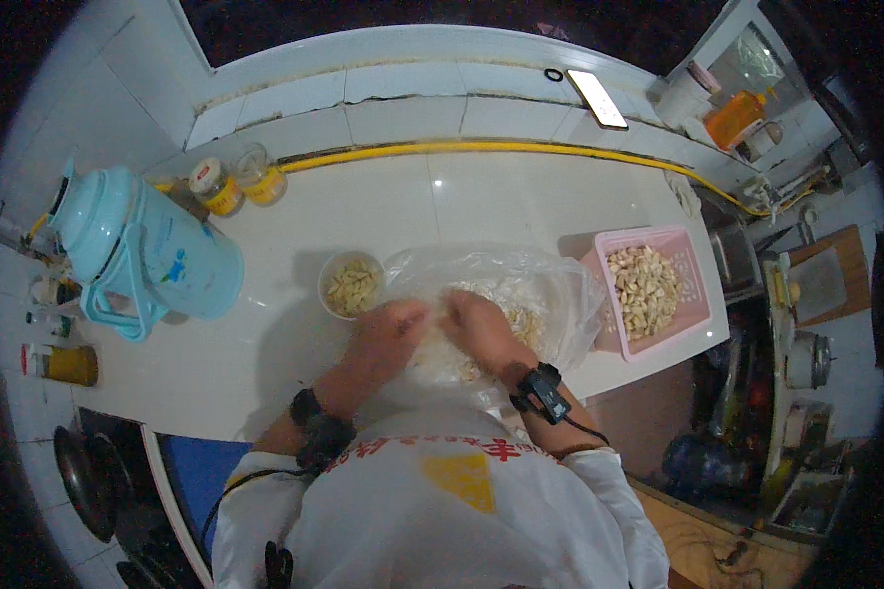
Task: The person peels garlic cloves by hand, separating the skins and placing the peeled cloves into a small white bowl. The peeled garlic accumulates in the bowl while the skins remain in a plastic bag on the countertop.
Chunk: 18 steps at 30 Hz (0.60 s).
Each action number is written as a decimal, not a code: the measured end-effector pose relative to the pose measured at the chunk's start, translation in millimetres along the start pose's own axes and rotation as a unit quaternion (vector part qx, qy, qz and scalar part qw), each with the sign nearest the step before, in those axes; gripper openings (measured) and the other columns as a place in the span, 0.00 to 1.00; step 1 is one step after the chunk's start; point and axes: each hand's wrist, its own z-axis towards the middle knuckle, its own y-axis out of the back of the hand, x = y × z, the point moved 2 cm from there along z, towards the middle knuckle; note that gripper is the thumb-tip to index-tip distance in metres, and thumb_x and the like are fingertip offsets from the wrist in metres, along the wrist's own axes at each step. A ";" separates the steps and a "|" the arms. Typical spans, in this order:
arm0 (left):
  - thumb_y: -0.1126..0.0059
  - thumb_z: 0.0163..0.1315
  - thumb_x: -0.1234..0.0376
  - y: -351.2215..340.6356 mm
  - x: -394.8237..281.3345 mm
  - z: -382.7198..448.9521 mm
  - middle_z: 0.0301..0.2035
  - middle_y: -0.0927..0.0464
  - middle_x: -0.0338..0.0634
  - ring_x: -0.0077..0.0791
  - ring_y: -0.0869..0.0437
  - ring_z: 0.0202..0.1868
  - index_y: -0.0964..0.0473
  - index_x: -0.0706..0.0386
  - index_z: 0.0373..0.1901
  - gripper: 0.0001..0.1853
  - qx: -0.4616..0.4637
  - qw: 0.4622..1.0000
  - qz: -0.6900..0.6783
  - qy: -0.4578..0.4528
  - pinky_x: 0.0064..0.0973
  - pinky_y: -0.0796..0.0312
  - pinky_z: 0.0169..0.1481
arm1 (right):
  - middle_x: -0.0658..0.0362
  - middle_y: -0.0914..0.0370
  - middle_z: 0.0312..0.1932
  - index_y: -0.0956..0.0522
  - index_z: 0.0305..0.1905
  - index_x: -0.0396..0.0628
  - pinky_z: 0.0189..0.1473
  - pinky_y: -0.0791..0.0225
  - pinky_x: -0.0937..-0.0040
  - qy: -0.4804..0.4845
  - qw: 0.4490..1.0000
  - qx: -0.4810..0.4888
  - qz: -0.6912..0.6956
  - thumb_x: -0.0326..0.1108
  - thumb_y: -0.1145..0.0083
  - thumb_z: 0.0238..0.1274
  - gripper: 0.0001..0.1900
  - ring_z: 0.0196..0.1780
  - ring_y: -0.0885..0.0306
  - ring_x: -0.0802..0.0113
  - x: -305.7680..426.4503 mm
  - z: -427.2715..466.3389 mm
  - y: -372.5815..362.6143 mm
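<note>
My left hand (394, 327) and my right hand (479, 320) are close together over a clear plastic bag (574, 294) spread on the counter. Both are blurred, with fingers curled towards each other; whether a small piece is between them cannot be told. Pale scraps that look like garlic skins (524, 327) lie on the bag. Just beyond my left hand stands a small white bowl (323, 293) holding pale peeled garlic cloves (353, 287). To the right, a pink plastic basket (696, 316) holds many unpeeled garlic cloves (642, 291).
A light blue thermos jug (169, 250) stands at the left, with two glass jars (217, 188) behind it. A yellow pipe (442, 147) runs along the counter's back edge. A phone (597, 99) and an orange bottle (735, 119) are on the ledge. Pans (85, 482) are at the lower left.
</note>
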 end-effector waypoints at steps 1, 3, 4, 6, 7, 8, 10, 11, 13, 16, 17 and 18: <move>0.47 0.59 0.67 -7.2 -0.1 0.4 0.37 0.22 0.50 0.36 0.19 0.37 0.25 0.62 0.41 0.11 0.019 0.999 0.029 -0.011 0.30 0.28 0.42 | 0.51 0.24 0.33 0.25 0.34 0.44 0.38 0.32 0.58 -0.005 1.000 0.000 0.009 0.36 0.42 0.52 0.09 0.38 0.25 0.52 0.8 -2.1 0.9; 0.47 0.60 0.67 -20.8 -1.3 -0.9 0.36 0.21 0.50 0.37 0.19 0.37 0.25 0.62 0.42 0.12 -0.025 0.997 0.019 -0.072 0.29 0.28 0.43 | 0.55 0.25 0.29 0.26 0.34 0.43 0.35 0.33 0.65 -0.019 0.997 -0.010 0.072 0.37 0.43 0.55 0.09 0.33 0.27 0.60 1.4 -9.0 3.6; 0.47 0.60 0.66 -25.8 0.2 -1.2 0.36 0.21 0.50 0.37 0.19 0.38 0.25 0.62 0.42 0.12 -0.030 0.996 0.023 -0.079 0.29 0.28 0.44 | 0.59 0.26 0.26 0.26 0.34 0.42 0.33 0.34 0.70 -0.027 0.992 -0.019 0.125 0.37 0.44 0.57 0.09 0.30 0.28 0.67 1.5 -14.7 5.2; 0.48 0.60 0.66 -32.3 3.2 -0.6 0.33 0.21 0.48 0.35 0.19 0.34 0.24 0.62 0.41 0.12 -0.013 0.996 -0.025 -0.082 0.28 0.28 0.41 | 0.65 0.28 0.24 0.26 0.34 0.42 0.31 0.36 0.78 -0.049 0.973 -0.025 0.225 0.36 0.44 0.60 0.09 0.28 0.32 0.78 1.7 -25.6 6.4; 0.48 0.60 0.65 -34.3 4.1 -0.2 0.31 0.21 0.47 0.34 0.19 0.33 0.24 0.62 0.41 0.12 0.007 0.997 -0.043 -0.070 0.28 0.28 0.40 | 0.67 0.29 0.25 0.26 0.34 0.42 0.30 0.37 0.80 -0.063 0.960 -0.024 0.270 0.35 0.44 0.60 0.08 0.28 0.34 0.81 1.7 -30.8 6.8; 0.47 0.60 0.65 -35.3 4.9 -0.3 0.29 0.21 0.46 0.32 0.20 0.31 0.24 0.62 0.40 0.12 0.025 0.997 -0.044 -0.049 0.28 0.28 0.39 | 0.69 0.30 0.25 0.26 0.34 0.42 0.29 0.38 0.82 -0.100 0.945 -0.013 0.312 0.34 0.44 0.60 0.07 0.28 0.37 0.85 0.8 -36.4 6.4; 0.47 0.60 0.64 -34.0 4.3 0.5 0.26 0.22 0.43 0.28 0.21 0.27 0.23 0.61 0.39 0.11 0.059 0.997 -0.048 -0.014 0.27 0.28 0.36 | 0.69 0.29 0.26 0.25 0.35 0.42 0.28 0.39 0.82 -0.117 0.886 -0.011 0.449 0.33 0.43 0.59 0.06 0.28 0.36 0.84 1.4 -47.3 8.3; 0.46 0.60 0.64 -33.5 3.4 1.2 0.24 0.22 0.42 0.26 0.22 0.26 0.23 0.61 0.37 0.11 0.074 0.996 -0.042 0.014 0.26 0.29 0.35 | 0.70 0.28 0.26 0.25 0.36 0.42 0.28 0.39 0.82 -0.115 0.847 -0.010 0.520 0.32 0.43 0.59 0.06 0.28 0.36 0.84 2.0 -50.5 9.6; 0.45 0.59 0.63 -32.5 -0.6 -0.4 0.21 0.24 0.40 0.23 0.24 0.24 0.22 0.60 0.34 0.10 0.087 0.994 -0.040 0.047 0.25 0.30 0.32 | 0.65 0.24 0.28 0.23 0.40 0.43 0.32 0.35 0.78 -0.114 0.900 -0.010 0.422 0.33 0.44 0.59 0.07 0.30 0.32 0.80 4.1 -57.8 11.5; 0.46 0.61 0.61 -30.4 -8.4 -2.7 0.22 0.24 0.37 0.20 0.26 0.25 0.22 0.60 0.32 0.12 0.118 0.989 -0.056 -0.070 0.22 0.31 0.32 | 0.62 0.21 0.31 0.21 0.41 0.43 0.35 0.32 0.75 -0.095 0.931 -0.020 0.353 0.34 0.46 0.60 0.08 0.33 0.28 0.78 3.5 -62.7 14.5; 0.47 0.62 0.60 -33.7 -4.5 -3.4 0.23 0.24 0.36 0.19 0.26 0.25 0.22 0.60 0.33 0.13 0.168 0.976 -0.129 0.044 0.20 0.32 0.32 | 0.62 0.21 0.33 0.21 0.40 0.43 0.36 0.32 0.75 -0.103 0.937 -0.018 0.334 0.35 0.46 0.61 0.09 0.34 0.28 0.78 2.2 -63.7 14.1; 0.48 0.63 0.60 -35.9 -4.0 -4.8 0.25 0.24 0.35 0.19 0.26 0.26 0.22 0.60 0.35 0.13 0.185 0.962 -0.195 0.053 0.19 0.32 0.34 | 0.61 0.21 0.33 0.20 0.39 0.43 0.37 0.32 0.75 -0.092 0.923 -0.020 0.374 0.34 0.47 0.61 0.08 0.35 0.27 0.77 1.9 -64.0 13.4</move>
